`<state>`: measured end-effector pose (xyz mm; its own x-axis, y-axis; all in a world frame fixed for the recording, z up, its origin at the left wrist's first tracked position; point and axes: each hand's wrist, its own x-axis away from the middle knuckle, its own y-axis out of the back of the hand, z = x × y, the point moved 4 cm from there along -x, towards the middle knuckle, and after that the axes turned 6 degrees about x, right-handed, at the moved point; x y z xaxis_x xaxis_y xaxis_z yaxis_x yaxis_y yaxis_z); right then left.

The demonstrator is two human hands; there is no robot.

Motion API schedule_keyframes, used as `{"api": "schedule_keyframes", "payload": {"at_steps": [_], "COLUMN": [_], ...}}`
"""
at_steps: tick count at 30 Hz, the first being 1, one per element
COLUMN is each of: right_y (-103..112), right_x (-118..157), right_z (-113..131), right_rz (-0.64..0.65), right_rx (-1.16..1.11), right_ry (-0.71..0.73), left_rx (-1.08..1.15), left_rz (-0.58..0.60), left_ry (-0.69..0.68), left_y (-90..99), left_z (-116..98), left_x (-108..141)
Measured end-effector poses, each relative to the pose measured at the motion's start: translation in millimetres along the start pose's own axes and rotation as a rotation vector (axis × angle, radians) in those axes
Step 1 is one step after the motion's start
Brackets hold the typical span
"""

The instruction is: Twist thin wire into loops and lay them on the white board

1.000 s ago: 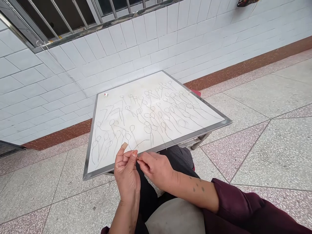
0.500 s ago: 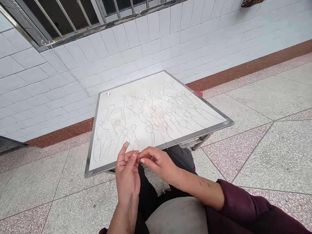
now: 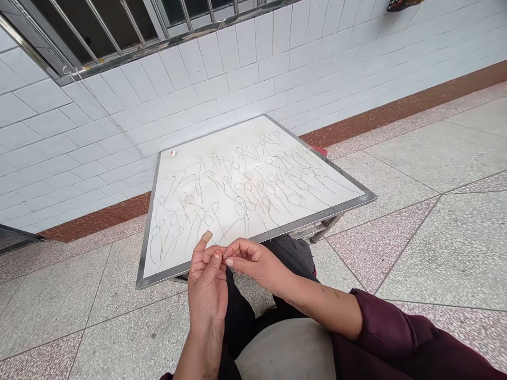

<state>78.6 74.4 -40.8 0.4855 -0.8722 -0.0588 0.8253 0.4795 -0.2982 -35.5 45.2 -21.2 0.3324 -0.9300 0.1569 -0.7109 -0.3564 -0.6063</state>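
My left hand (image 3: pixel 208 279) is palm up near the front edge of the white table (image 3: pixel 233 129), its thumb and fingers pinching a thin wire (image 3: pixel 224 255). One finger with a tan wrap (image 3: pixel 207 236) on its tip sticks up. Close beside it, my right hand (image 3: pixel 257 264) pinches the same wire between thumb and forefinger. Many thin dark wires with looped ends (image 3: pixel 296 199) lie spread over the tabletop, some overlapping.
A small white and red item (image 3: pixel 174 154) rests at the table's back left corner. Behind stands a white tiled wall (image 3: pixel 222 89) with a barred window (image 3: pixel 114 26). My knees are under the table's front edge.
The view has shifted slightly. Both hands remain together at the wire, with only small finger movement; the wire between them looks a little different in angle.
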Motion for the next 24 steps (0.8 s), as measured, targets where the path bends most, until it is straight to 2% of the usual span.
{"api": "schedule_keyframes", "payload": {"at_steps": [8,10,12,16,20,24], "right_y": [3.2,2.5,0.6,-3.2,-2.7,-3.2], "right_x": [0.8,1.4,1.5,1.2,0.7,0.1], "right_z": [-0.4,0.5,0.9,-0.4,-2.9,-4.3], "right_rz": [-0.171,-0.154,-0.081,0.074,0.068,0.049], "right_rx": [0.206,0.204,0.15,-0.024,-0.117,-0.154], "right_ry": [0.029,0.05,0.036,-0.089,-0.168,-0.185], "left_rx": [-0.107,-0.112,-0.099,-0.07,-0.053,-0.055], "left_rz": [0.046,0.04,0.029,0.037,0.06,0.056], "left_ry": [-0.094,-0.106,-0.089,-0.012,0.024,0.016], "left_y": [0.9,1.4,2.6,5.3,6.0,6.1], "left_z": [-0.6,-0.9,-0.6,1.1,2.3,3.7], "left_x": [-0.1,-0.4,-0.9,-0.8,0.6,0.8]}}
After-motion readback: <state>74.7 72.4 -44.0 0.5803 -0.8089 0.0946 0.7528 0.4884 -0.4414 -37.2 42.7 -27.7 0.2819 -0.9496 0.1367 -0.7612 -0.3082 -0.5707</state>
